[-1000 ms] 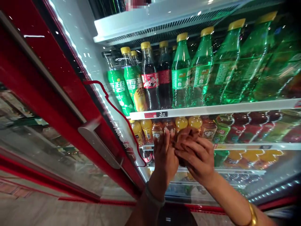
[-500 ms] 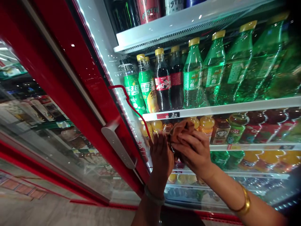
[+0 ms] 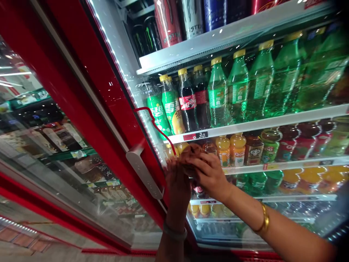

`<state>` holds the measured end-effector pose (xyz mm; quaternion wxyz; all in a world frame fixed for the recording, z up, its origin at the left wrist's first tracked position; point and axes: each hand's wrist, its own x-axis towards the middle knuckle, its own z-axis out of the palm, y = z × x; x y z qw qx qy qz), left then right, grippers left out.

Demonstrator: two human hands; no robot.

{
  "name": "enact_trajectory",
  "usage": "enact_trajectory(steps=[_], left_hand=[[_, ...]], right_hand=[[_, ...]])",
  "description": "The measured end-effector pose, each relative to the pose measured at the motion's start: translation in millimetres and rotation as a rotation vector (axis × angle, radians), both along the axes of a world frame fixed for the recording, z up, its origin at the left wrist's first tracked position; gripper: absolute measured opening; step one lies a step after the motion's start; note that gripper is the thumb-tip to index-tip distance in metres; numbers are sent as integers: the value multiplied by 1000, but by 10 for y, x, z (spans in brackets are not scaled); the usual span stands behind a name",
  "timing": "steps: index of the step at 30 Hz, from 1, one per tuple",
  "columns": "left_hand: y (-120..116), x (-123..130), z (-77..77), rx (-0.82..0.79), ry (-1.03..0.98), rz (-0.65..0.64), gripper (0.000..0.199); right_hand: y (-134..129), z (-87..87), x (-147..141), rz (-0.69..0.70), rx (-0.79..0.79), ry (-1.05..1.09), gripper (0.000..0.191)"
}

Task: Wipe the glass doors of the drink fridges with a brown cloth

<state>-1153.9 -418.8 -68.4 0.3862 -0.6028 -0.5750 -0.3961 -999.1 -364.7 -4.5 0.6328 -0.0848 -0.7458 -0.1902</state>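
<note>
My right hand (image 3: 211,178) is closed around a crumpled brown cloth (image 3: 192,154), held against the glass door (image 3: 261,214) of a red-framed drinks cooler. Close by on the left, my left hand (image 3: 178,178) rests with its fingers stretched upward at the glass, near the door's left edge. Its fingertips are partly in shadow and meet the edge of the cloth. A red line (image 3: 163,131) runs across the glass just above my left fingers. Left of my hands is the silver door handle (image 3: 143,174).
Behind the glass, shelves hold green bottles (image 3: 218,96), cola bottles (image 3: 188,103), orange juice bottles (image 3: 237,149) and energy drink cans (image 3: 167,23). The red door frame (image 3: 109,98) slants down the left side. Another glass panel (image 3: 81,182) beside it reflects store shelves.
My right hand has moved left with the cloth, closer to my left hand. My left hand has shifted slightly left. The view has tilted up a little.
</note>
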Motion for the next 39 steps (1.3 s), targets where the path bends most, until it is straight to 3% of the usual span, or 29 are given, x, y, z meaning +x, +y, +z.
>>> enact_trajectory(steps=[2, 4, 8, 10, 14, 17, 19, 22, 24, 27, 31, 35, 39], left_hand=[[-7, -31, 55, -6, -24, 20, 75], [-14, -33, 92, -30, -24, 41, 76], [77, 2, 24, -7, 169, -14, 79], [191, 41, -39, 74, 194, -40, 79], [367, 172, -54, 55, 159, -150, 85], [405, 310, 13, 35, 96, -183, 91], [426, 443, 40, 61, 63, -194, 91], [479, 698, 16, 108, 87, -259, 86], [521, 854, -31, 123, 104, -314, 85], [586, 975, -100, 150, 111, -354, 89], [657, 995, -123, 121, 134, -293, 87], [707, 1139, -67, 32, 219, -272, 89], [782, 1481, 56, 44, 217, -286, 86]], right_hand=[[89, 168, 59, -18, 4, 57, 20], [110, 193, 211, -56, -39, 112, 23], [-49, -115, 365, -101, -139, 184, 15], [-52, -245, 325, -110, -112, 64, 12], [176, -167, 476, -189, 55, 26, 9], [269, -86, 837, -248, 11, 120, 15], [236, -153, 1023, -293, -97, 186, 17], [154, -331, 1080, -300, -176, 214, 15], [160, -378, 1042, -284, -113, 132, 10], [278, -279, 1090, -324, 4, 2, 7], [430, -161, 1364, -386, -79, 50, 17], [479, -321, 1526, -354, -184, 127, 17], [612, -462, 1707, -420, -193, -24, 18]])
